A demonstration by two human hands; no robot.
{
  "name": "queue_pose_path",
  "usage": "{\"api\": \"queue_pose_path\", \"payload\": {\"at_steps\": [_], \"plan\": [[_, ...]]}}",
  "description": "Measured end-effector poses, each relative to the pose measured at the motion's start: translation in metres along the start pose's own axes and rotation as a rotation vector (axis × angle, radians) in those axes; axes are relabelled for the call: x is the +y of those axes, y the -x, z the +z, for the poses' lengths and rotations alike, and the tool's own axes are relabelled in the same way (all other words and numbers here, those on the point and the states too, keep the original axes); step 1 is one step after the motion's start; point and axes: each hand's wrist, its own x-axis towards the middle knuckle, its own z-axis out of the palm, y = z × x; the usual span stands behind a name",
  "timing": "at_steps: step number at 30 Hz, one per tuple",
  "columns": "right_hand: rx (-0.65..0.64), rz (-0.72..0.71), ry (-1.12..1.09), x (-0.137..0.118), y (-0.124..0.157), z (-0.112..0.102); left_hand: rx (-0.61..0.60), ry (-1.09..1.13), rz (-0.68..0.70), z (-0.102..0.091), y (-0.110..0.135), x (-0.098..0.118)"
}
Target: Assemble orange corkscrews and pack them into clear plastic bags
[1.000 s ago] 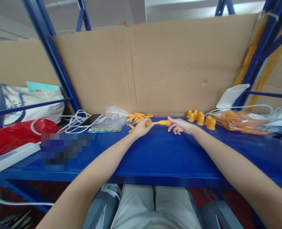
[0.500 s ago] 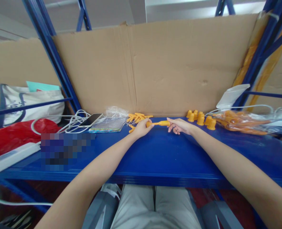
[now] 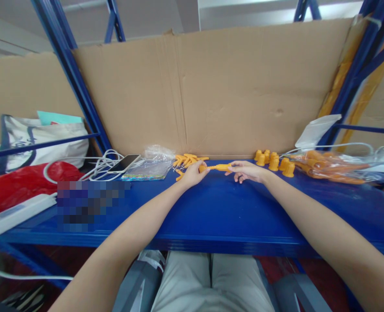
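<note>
1. Shifted slightly at the right hand [image 3: 247, 170]: pinching the orange piece [image 3: 220, 167] with lower fingers spread wider.
2. Clasped opposite by the left hand [image 3: 193, 174], probably for steadiness.
3. Held between both, over the counter [image 3: 211, 210].

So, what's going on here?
A person's left hand holds one end of a long orange plastic piece above the blue metal table; the right hand is at its other end, its grip unclear. Slim orange plastic pieces lie heaped just beyond the left hand, and cup-shaped orange plastic pieces stand grouped to the right.
</note>
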Motion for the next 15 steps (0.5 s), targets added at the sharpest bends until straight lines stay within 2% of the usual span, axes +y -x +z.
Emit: {"api": "queue_pose_path", "payload": {"at_steps": [7,12,15], "plan": [[0.028,-0.022,0.031,-0.0032,-0.0018,0.0067,0.038,-0.074,0.043,-0.0016,0.001,-0.0021],[0.054,0.077,0.063,-0.0022,-0.0059,0.0077,0.038,-0.104,0.117,-0.0007,0.0008,-0.0004],[0.063,0.089,0.1,-0.0006,-0.009,0.0084,0.04,-0.095,0.123,-0.0001,0.0003,-0.0011]]}}
